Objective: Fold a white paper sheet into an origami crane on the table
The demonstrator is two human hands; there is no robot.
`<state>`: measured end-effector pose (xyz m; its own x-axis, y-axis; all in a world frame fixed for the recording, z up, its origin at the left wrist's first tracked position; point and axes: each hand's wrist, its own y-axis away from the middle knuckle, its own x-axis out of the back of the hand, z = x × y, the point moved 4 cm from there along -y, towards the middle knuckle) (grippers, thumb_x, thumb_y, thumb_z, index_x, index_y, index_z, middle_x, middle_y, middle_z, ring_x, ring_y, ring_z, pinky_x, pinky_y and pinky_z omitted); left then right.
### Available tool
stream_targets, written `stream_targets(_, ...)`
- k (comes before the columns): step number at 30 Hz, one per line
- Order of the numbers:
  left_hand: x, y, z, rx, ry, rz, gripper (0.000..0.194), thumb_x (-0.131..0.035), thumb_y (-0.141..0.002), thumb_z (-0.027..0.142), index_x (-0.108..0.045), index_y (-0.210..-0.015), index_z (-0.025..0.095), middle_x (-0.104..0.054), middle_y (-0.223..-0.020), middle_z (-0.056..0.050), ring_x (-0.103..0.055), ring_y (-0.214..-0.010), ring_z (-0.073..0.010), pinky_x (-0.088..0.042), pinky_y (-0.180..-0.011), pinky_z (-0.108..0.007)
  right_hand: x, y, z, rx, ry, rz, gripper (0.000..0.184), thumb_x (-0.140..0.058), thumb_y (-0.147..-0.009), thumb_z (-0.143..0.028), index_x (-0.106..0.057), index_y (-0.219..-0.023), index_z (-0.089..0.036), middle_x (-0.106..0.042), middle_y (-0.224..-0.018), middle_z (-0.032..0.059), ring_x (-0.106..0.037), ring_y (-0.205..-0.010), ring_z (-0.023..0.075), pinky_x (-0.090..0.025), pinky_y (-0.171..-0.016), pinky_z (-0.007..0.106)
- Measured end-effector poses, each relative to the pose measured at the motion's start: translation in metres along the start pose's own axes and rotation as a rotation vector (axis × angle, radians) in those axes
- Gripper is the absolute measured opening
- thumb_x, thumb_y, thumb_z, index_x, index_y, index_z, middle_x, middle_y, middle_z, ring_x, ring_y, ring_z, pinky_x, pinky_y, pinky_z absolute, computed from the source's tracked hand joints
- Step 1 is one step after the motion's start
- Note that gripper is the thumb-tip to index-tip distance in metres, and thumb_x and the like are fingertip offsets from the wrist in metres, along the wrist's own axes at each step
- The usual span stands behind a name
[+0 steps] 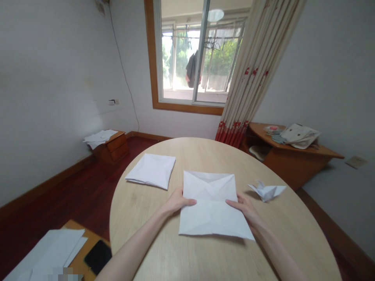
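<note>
A creased square sheet of white paper (pixel 209 210) is held just over the round table, its fold lines crossing near the middle. My left hand (pixel 179 201) grips its left edge, thumb on top and fingers underneath. On the opposite edge my right hand (pixel 243 205) pinches the paper the same way. The fingers below the sheet are mostly hidden. To the left lies a stack of folded white paper squares (pixel 154 169). A folded paper crane (pixel 266 191) rests to the right of my right hand.
The round wooden table (pixel 202 259) fills the middle. At lower left, a low wooden surface holds paper sheets (pixel 49 251) and a black phone (pixel 98 255). A small cabinet (pixel 117 146) stands back left. A corner desk (pixel 281 156) with a cloth bag (pixel 300 135) stands right, beside a curtain (pixel 254 70).
</note>
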<state>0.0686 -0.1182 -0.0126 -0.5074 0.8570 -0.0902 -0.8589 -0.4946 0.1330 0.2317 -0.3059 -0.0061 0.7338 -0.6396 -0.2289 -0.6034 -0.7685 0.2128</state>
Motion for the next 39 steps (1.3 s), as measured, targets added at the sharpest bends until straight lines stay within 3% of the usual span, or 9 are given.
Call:
stream_targets(3,-0.001,0.005,0.000,-0.003,0.044,-0.065,0.053,-0.087,-0.055,0.032,-0.065,-0.098,0.010,-0.070,-0.104,-0.015,-0.065,-0.094,-0.0311,-0.050,-0.082,-0.039,-0.001,0.002,0.001,-0.081,-0.001,-0.102,0.039,-0.081,-0.064,-0.025,-0.066,-0.098,-0.014,-0.074,-0.101,0.0138,-0.072,-0.084,0.0275,-0.057,-0.072,0.034)
stream_targets(8,-0.002,0.010,0.005,0.003,0.091,-0.211,0.057,-0.089,-0.055,0.029,-0.068,-0.104,0.010,-0.070,-0.109,-0.015,-0.064,-0.101,-0.0312,-0.049,-0.087,-0.037,0.002,0.006,0.003,-0.172,-0.018,-0.137,0.027,-0.080,-0.067,-0.022,-0.068,-0.089,-0.014,-0.075,-0.091,0.0114,-0.072,-0.074,0.0220,-0.058,-0.069,0.031)
stream_targets(11,0.003,0.009,0.005,0.027,0.103,-0.217,0.052,-0.089,-0.055,0.028,-0.070,-0.100,0.010,-0.071,-0.106,-0.014,-0.066,-0.096,-0.0287,-0.050,-0.083,-0.034,0.003,0.005,0.005,-0.168,-0.055,-0.166,0.025,-0.081,-0.066,-0.020,-0.069,-0.087,-0.014,-0.076,-0.090,0.0101,-0.072,-0.073,0.0199,-0.058,-0.070,0.028)
stream_targets(14,0.008,0.007,0.006,0.047,0.142,-0.194,0.042,-0.086,-0.062,0.035,-0.070,-0.091,0.009,-0.072,-0.097,-0.014,-0.068,-0.087,-0.0257,-0.051,-0.078,-0.031,0.004,0.003,0.007,-0.152,-0.083,-0.181,0.028,-0.082,-0.065,-0.019,-0.070,-0.089,-0.014,-0.076,-0.091,0.0089,-0.072,-0.077,0.0191,-0.058,-0.073,0.026)
stream_targets(19,0.012,0.006,0.011,0.041,0.213,-0.163,0.043,-0.087,-0.060,0.035,-0.068,-0.090,0.011,-0.072,-0.093,-0.013,-0.068,-0.086,-0.0236,-0.051,-0.080,-0.031,0.004,0.002,0.007,-0.136,-0.094,-0.170,0.027,-0.081,-0.065,-0.018,-0.071,-0.091,-0.015,-0.075,-0.093,0.0083,-0.072,-0.081,0.0189,-0.057,-0.077,0.025)
stream_targets(30,0.019,0.003,0.018,-0.058,0.050,-0.091,0.026,-0.066,-0.061,0.019,-0.071,-0.085,0.012,-0.073,-0.087,-0.011,-0.066,-0.086,-0.0267,-0.048,-0.077,-0.033,0.003,0.000,0.004,-0.104,-0.016,-0.195,0.032,-0.076,-0.066,-0.022,-0.073,-0.097,-0.014,-0.074,-0.103,0.0116,-0.069,-0.095,0.0243,-0.052,-0.089,0.034)
stream_targets(36,0.028,0.008,0.039,-0.258,-0.064,-0.023,0.035,-0.057,-0.070,0.028,-0.074,-0.098,0.018,-0.064,-0.124,-0.007,-0.047,-0.125,-0.0299,-0.028,-0.107,-0.037,0.006,0.000,-0.007,0.019,0.095,-0.181,0.054,-0.061,-0.055,-0.017,-0.071,-0.108,-0.020,-0.066,-0.122,0.0095,-0.059,-0.113,0.0294,-0.044,-0.098,0.042)
stream_targets(39,0.030,0.011,0.048,-0.339,-0.084,0.001,0.041,-0.051,-0.083,0.043,-0.070,-0.109,0.018,-0.061,-0.129,-0.007,-0.045,-0.128,-0.0285,-0.024,-0.110,-0.038,0.010,0.000,-0.016,0.122,0.145,-0.144,0.058,-0.056,-0.053,-0.018,-0.071,-0.109,-0.023,-0.066,-0.122,0.0075,-0.053,-0.121,0.0302,-0.037,-0.104,0.046)
